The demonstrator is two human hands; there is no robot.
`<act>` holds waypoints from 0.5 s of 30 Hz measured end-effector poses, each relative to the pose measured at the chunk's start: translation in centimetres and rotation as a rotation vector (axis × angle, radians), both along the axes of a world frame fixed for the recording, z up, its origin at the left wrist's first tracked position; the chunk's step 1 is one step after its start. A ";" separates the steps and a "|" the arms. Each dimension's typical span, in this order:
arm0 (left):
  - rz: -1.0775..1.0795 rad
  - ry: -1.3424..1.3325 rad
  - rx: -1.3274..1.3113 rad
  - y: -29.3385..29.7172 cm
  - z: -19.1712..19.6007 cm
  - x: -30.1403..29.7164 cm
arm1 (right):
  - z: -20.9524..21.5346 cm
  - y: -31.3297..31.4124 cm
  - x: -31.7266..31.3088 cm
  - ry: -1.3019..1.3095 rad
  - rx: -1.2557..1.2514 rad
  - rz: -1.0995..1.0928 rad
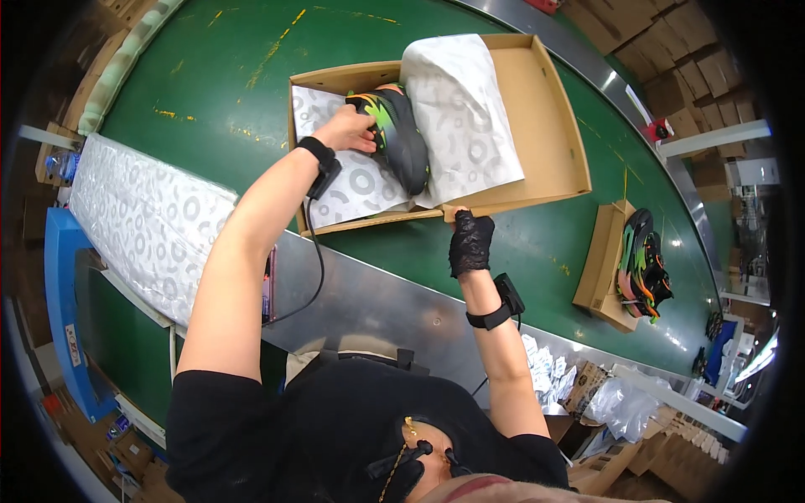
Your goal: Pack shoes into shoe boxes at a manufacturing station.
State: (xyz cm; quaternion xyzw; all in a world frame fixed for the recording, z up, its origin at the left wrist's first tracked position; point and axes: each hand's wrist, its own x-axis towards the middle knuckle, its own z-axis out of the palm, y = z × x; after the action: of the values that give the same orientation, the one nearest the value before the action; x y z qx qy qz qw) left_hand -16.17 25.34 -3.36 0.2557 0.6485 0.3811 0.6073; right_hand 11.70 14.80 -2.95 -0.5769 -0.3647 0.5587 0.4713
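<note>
An open brown shoe box lies in front of me, its lid side spread to the right. Inside, a black sneaker with green and orange patterns rests on white patterned tissue paper. My left hand is closed on the sneaker's side, the fingertips partly hidden against it. A raised flap of the tissue stands just right of the shoe. At the box's near edge, my right hand, in a black fingerless covering, has its fingers closed on the cardboard rim.
The box sits on a green conveyor belt with a metal edge nearest me. A stack of patterned tissue sheets lies at left, beside a blue frame. Farther right are another sneaker and a small carton.
</note>
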 end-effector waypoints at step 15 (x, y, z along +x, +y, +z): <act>0.014 0.400 0.412 -15.1 -1.5 6.3 | -2.7 -4.5 7.8 -1.346 0.931 0.393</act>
State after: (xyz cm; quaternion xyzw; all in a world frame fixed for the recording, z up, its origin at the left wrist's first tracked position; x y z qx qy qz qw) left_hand -9.86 10.28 -4.89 0.4396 0.6660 0.4510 0.3998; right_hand 19.54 10.29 -5.68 -0.4594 -0.8550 -0.0401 0.2372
